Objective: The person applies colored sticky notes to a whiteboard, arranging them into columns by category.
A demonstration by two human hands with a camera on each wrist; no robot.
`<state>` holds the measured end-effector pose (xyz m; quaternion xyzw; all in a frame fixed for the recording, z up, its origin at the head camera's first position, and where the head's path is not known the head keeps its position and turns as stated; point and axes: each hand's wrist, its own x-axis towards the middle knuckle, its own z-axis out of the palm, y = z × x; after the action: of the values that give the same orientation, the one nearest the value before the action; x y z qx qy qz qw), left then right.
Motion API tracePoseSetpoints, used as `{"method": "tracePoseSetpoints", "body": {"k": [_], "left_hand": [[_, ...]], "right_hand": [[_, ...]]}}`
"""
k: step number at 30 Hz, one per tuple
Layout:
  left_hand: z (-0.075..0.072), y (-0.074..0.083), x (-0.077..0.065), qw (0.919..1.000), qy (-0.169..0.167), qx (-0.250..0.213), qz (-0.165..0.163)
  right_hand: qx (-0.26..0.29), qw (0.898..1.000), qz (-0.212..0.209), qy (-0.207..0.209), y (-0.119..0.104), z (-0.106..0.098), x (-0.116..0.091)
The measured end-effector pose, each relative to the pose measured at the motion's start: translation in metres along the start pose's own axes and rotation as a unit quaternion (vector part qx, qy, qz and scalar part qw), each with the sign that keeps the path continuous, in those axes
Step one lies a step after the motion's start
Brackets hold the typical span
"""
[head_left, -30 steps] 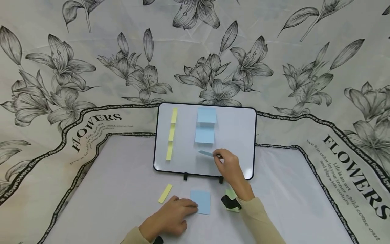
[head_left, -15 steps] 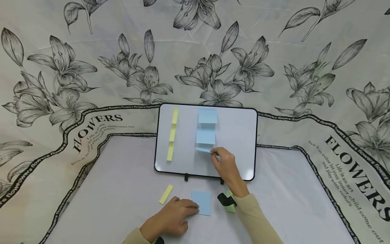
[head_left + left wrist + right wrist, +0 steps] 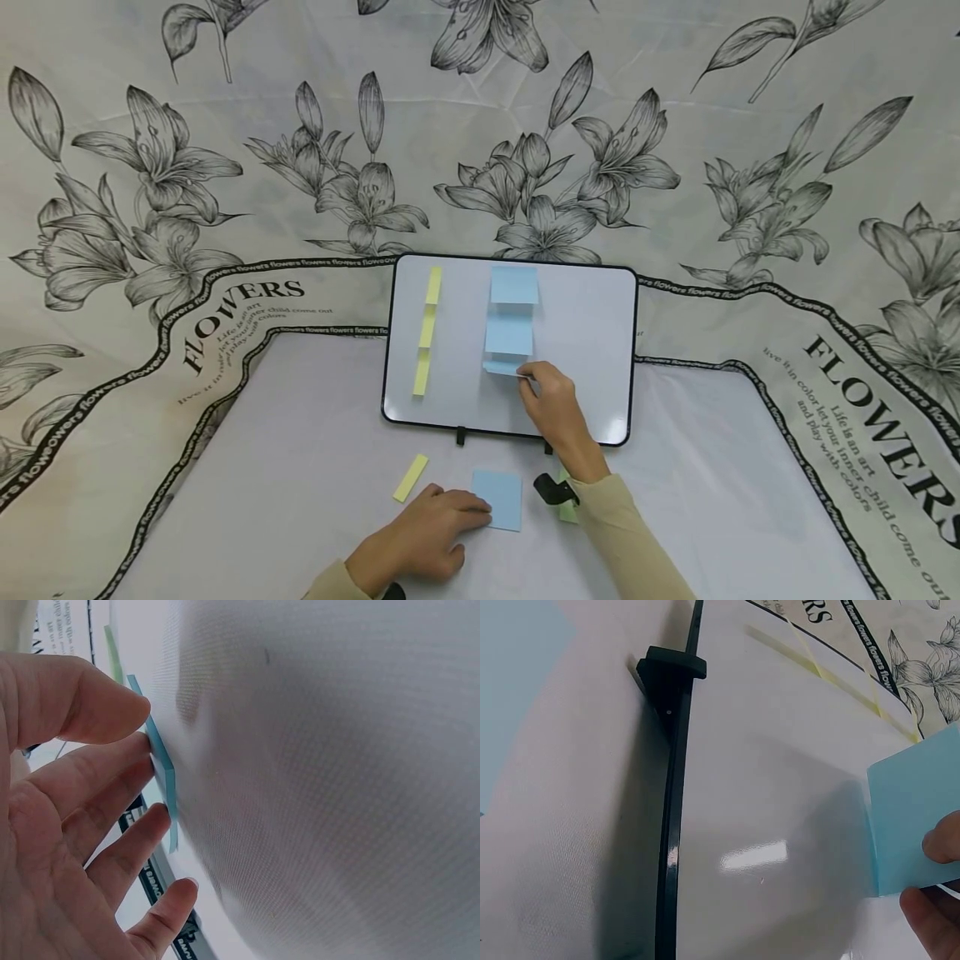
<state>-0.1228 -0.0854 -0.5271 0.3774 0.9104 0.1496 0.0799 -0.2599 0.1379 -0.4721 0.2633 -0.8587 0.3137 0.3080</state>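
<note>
Fingers [image 3: 930, 924]: right hand [image 3: 553, 402] pinching one blue note [image 3: 911, 810]; left hand [image 3: 426, 533], spread, touching one pad [image 3: 507, 498].

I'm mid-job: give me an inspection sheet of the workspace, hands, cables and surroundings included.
Surface: white cloth
Job's things: whiteboard bears three yellow strips and two blue notes; blue pad, another yellow strip and green paper, partly hidden by the right sleeve, lie in front
Clutter: nothing seen
Left hand: touches the blue pad
Right hand: pinches a third blue note at the whiteboard
Cables: nothing seen
Surroundings: flower-print cloth behind the whiteboard
</note>
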Motion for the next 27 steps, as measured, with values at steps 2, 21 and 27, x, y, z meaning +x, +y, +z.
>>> {"method": "tracePoseSetpoints", "body": {"k": [2, 21, 27], "left_hand": [[-0.001, 0.0, 0.0, 1.0, -0.002, -0.002, -0.001], [0.0, 0.0, 0.001, 1.0, -0.008, -0.002, -0.003], [0.0, 0.001, 0.0, 0.9999, -0.007, 0.011, 0.005]], "right_hand": [[-0.003, 1.0, 0.001, 0.001, 0.0, 0.001, 0.0], [-0.015, 1.0, -0.021, -0.004, 0.002, 0.008, -0.007], [-0.042, 0.998, -0.028, -0.032, 0.003, 0.01, -0.015]]}}
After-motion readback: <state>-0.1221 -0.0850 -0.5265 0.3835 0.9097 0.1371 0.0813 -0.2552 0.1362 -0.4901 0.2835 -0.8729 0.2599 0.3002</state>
